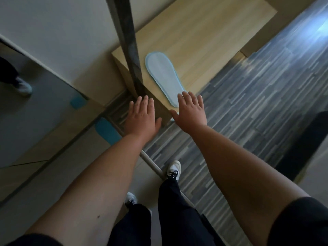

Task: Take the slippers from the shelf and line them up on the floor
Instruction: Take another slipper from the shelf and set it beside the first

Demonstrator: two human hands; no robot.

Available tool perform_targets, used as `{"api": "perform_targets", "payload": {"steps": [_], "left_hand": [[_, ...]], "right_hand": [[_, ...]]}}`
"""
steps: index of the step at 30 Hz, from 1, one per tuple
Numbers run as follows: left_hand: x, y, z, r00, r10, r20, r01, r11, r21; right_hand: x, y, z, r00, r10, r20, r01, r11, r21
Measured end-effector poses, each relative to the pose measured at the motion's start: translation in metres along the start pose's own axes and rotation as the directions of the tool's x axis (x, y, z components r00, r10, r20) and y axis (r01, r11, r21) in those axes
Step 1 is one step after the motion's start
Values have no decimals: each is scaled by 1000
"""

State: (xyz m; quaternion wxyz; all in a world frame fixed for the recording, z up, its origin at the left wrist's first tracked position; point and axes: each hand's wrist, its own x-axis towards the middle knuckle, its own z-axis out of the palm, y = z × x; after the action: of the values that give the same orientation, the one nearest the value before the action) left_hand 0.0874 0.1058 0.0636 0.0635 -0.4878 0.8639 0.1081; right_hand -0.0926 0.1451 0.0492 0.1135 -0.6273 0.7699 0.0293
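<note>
1. On the pale wood-grain shelf (204,38) top lies one flat, oval slipper (162,75), soft white with a light blue edge.
2. Below runs grey striped plank floor (257,96).
3. My right hand (190,110) is spread flat and empty, fingertips on the slipper's near end.
4. My left hand (142,115), open too, hovers just beside the shelf's corner, gripping nothing.

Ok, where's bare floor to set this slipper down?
The striped floor right of the wooden shelf is bare. Ahead of the white shoe too. It is crowded at the shelf corner: both hands, left and right, slipper.
</note>
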Motion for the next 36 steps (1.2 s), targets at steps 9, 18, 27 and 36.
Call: {"api": "perform_targets", "payload": {"steps": [9, 18, 27, 36], "left_hand": [[87, 24, 32, 975, -220, 22, 220, 959, -180], [175, 23, 54, 849, -515, 113, 502, 722, -477], [205, 13, 61, 731, -624, 276, 621, 440, -649], [166, 15, 58, 746, -571, 343, 583, 311, -751]], "right_hand": [[88, 49, 25, 998, -37, 51, 36, 999, 30], [166, 46, 46, 996, 66, 66, -82, 956, 283], [189, 40, 50, 954, 243, 176, -298, 837, 458], [148, 52, 30, 897, 312, 314, -442, 605, 662]]}}
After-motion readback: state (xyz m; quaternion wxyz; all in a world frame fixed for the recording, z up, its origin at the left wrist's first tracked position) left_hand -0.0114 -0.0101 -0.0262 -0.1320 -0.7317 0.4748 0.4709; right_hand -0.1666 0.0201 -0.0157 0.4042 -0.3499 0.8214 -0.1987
